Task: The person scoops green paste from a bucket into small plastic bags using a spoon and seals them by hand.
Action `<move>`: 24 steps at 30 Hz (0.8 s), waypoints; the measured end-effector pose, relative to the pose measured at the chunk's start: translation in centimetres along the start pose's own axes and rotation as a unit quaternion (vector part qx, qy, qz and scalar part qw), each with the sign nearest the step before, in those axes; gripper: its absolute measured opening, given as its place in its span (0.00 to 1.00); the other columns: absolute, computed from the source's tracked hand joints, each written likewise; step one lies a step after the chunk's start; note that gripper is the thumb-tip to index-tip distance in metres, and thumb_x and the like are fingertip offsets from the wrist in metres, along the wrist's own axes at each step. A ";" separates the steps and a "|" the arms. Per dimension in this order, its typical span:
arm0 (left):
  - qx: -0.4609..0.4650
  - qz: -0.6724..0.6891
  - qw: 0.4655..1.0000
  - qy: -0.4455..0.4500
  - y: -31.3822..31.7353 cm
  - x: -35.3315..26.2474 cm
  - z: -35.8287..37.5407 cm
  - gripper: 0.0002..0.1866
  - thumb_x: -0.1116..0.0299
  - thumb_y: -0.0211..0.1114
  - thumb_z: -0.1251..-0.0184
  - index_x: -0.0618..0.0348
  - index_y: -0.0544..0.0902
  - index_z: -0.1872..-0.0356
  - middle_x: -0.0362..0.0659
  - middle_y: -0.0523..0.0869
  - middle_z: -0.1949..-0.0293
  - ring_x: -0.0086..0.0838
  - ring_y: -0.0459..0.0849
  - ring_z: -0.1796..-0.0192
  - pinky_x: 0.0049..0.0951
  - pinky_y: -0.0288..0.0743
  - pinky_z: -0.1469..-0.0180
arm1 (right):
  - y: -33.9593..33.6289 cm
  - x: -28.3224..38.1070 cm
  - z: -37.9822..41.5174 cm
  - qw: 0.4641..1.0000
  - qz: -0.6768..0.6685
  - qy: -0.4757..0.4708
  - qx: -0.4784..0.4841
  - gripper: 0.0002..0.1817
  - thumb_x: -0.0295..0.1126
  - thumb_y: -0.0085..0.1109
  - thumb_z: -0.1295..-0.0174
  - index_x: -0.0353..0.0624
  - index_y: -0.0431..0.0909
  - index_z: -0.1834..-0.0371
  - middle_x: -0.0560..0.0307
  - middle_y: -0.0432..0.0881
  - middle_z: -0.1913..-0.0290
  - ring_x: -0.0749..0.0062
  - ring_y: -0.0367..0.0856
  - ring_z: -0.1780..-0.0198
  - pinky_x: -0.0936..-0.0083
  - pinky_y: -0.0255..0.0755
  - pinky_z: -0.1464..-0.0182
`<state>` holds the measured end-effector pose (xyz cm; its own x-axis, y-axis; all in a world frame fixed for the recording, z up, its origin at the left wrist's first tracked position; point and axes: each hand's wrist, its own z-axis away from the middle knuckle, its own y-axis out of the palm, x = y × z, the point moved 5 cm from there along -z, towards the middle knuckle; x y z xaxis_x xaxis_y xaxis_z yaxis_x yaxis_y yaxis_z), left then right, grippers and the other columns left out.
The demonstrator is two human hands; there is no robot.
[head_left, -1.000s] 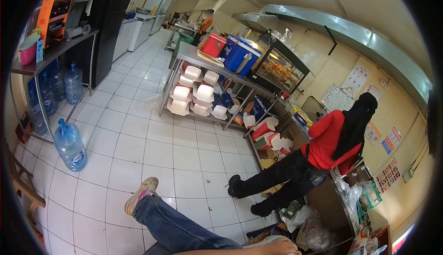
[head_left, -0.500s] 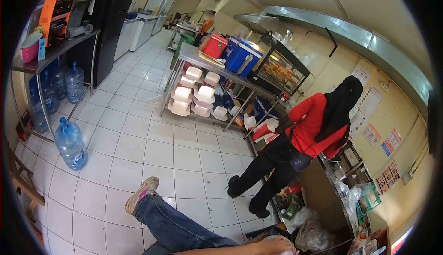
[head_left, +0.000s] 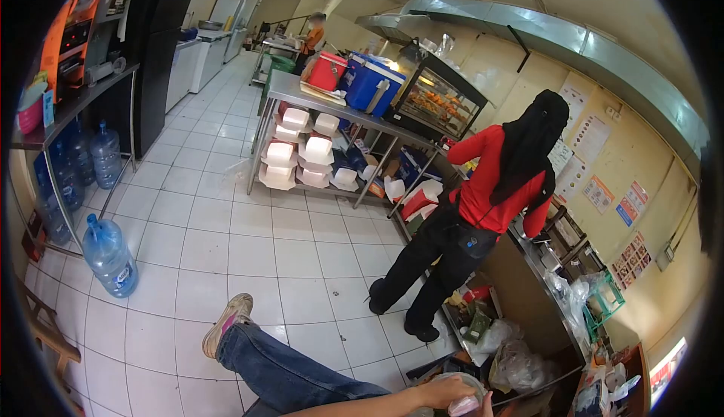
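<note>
My left hand (head_left: 445, 391) is at the bottom edge, its forearm reaching in from the left and its fingers curled closed. Just under those fingers is a small pale pink object (head_left: 462, 406), whose kind I cannot tell. A greyish see-through rim (head_left: 469, 381), like thin plastic, curves behind the knuckles. Only a sliver of my right hand (head_left: 487, 403) shows at the bottom edge, close to the pink object; the rest is cut off by the frame.
A person in red (head_left: 490, 183) stands at the counter on the right. Plastic bags (head_left: 520, 368) fill the low shelf. White boxes (head_left: 309, 149) are stacked under a steel table (head_left: 286, 84). A blue water bottle (head_left: 110, 259) stands on the left floor. Another person (head_left: 311, 38) works far back.
My left hand has shifted slightly; the pink object and part of my right hand now show. The person in red has turned slightly, an arm reaching toward the counter. The view has swung slightly right.
</note>
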<state>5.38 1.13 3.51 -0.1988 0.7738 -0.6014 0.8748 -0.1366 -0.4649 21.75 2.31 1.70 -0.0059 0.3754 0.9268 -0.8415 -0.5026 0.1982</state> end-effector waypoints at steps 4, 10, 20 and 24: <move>0.026 -0.005 0.999 -0.036 0.3 0.2 0.0 0.07 0.68 0.60 0.38 0.56 0.75 0.61 0.47 0.83 0.62 0.43 0.82 0.52 0.41 0.66 0.45 | -3.9 -2.3 -1.7 1.000 -0.006 0.025 -0.008 0.43 0.69 0.36 0.32 0.45 0.59 0.26 0.53 0.66 0.30 0.56 0.64 0.30 0.56 0.57 0.28; -0.039 -0.005 0.999 0.021 0.3 0.8 -0.1 0.07 0.67 0.60 0.38 0.55 0.75 0.62 0.46 0.82 0.64 0.42 0.82 0.54 0.40 0.66 0.46 | -0.7 0.6 -0.1 0.987 0.116 -0.034 0.108 0.43 0.68 0.35 0.31 0.44 0.58 0.25 0.54 0.64 0.28 0.59 0.63 0.28 0.57 0.55 0.27; -0.039 -0.002 0.998 0.050 1.1 0.3 0.4 0.10 0.68 0.59 0.38 0.49 0.80 0.55 0.41 0.84 0.61 0.39 0.83 0.55 0.38 0.68 0.48 | -2.7 0.4 3.1 0.973 0.224 -0.003 0.050 0.21 0.40 0.57 0.28 0.34 0.78 0.42 0.55 0.81 0.45 0.72 0.76 0.42 0.73 0.68 0.37; -0.004 0.049 0.999 0.000 0.9 0.5 0.1 0.14 0.66 0.66 0.43 0.49 0.82 0.54 0.44 0.86 0.58 0.42 0.83 0.53 0.40 0.70 0.49 | 2.4 3.5 4.1 0.922 0.385 0.019 0.043 0.26 0.45 0.53 0.26 0.38 0.72 0.34 0.60 0.76 0.38 0.75 0.69 0.37 0.73 0.62 0.33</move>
<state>6.05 1.31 2.76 -0.1124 0.7571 -0.6435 0.8934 -0.2065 -0.3990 21.89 -0.78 6.78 -0.6037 -0.0930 0.7918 -0.5338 -0.6905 -0.4881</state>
